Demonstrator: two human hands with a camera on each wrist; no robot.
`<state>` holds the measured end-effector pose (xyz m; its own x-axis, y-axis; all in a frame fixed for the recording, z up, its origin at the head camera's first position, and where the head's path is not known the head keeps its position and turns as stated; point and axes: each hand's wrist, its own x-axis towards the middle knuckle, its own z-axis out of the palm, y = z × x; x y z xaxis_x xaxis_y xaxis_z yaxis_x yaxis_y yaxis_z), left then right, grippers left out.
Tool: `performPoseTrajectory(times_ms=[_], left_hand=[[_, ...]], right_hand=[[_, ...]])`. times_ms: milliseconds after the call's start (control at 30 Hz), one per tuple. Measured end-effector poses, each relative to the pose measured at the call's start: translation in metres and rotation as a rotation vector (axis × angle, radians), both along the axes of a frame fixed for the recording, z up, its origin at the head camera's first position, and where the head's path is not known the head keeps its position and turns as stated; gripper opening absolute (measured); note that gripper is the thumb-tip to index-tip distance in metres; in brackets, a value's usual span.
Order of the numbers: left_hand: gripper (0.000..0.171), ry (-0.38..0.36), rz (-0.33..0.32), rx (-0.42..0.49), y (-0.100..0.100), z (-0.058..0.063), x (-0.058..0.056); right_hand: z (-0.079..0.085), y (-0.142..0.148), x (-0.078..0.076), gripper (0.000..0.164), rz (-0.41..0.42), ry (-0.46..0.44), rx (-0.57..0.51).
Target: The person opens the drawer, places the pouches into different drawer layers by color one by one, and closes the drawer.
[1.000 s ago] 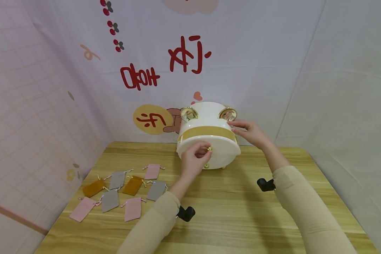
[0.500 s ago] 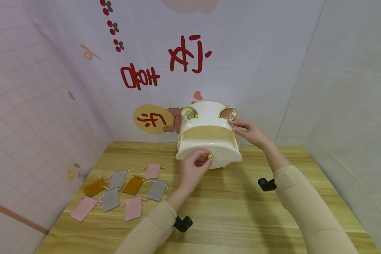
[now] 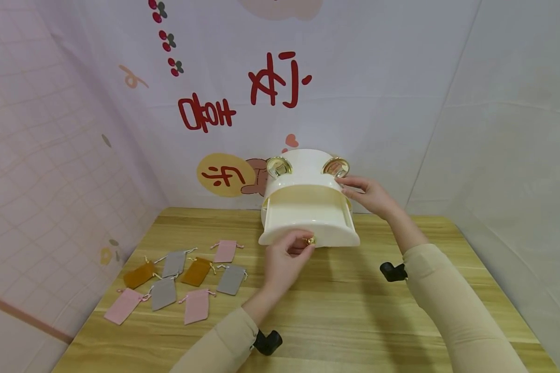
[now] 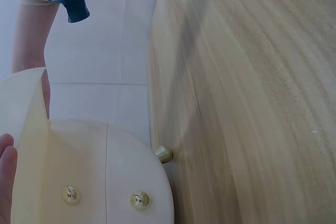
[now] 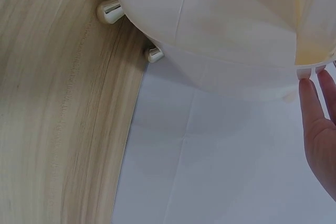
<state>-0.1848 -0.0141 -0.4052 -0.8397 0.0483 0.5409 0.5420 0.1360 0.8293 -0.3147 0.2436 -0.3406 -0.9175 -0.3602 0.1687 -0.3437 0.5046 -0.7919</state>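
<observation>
A white alarm-clock-shaped drawer box (image 3: 305, 163) with two gold bells on top stands at the back of the table. Its upper drawer (image 3: 335, 237) is pulled out and tipped toward me, and the inside that shows is bare. My left hand (image 3: 283, 264) pinches the gold drawer knob (image 3: 311, 241) between thumb and fingers. My right hand (image 3: 372, 196) rests its extended fingertips against the box's right side, just below the right bell (image 3: 336, 167). Two lower gold knobs (image 4: 140, 199) show on the box front in the left wrist view.
Several small drawstring pouches in pink (image 3: 196, 306), grey (image 3: 231, 280) and mustard (image 3: 197, 272) lie on the left of the wooden table (image 3: 345, 321). A white printed cloth (image 3: 377, 103) hangs right behind the box. Short gold feet (image 5: 110, 11) hold the box up.
My left hand has drawn the upper drawer outward and down by its knob, exposing more of its inside. My right hand has kept its place at the box's side.
</observation>
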Motion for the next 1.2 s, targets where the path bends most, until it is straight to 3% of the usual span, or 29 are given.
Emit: performPoseTrajectory(times_ms=[467,700,867,967,1067,1200], left_hand=[[0.019,-0.056,-0.058,0.019,0.000,0.001,0.021],[0.020,-0.085,-0.053,0.007,0.000,-0.002,0.028],[0.019,-0.057,-0.057,-0.004,-0.002,0.014,0.039],[0.020,-0.021,-0.066,0.003,-0.004,0.020,0.042],[0.022,0.006,-0.079,0.000,-0.007,0.006,0.034],[0.024,-0.023,-0.113,-0.004,-0.012,-0.011,0.023]], right_hand=[[0.001,0.002,0.003,0.044,0.008,0.019,-0.013],[0.001,0.004,0.003,0.045,0.000,0.012,0.004],[0.002,0.003,0.004,0.045,0.009,0.032,0.026],[0.011,-0.004,0.011,0.044,0.013,0.032,0.031],[0.018,-0.009,0.018,0.043,0.015,0.029,0.024],[0.008,-0.005,0.008,0.043,0.011,0.038,0.032]])
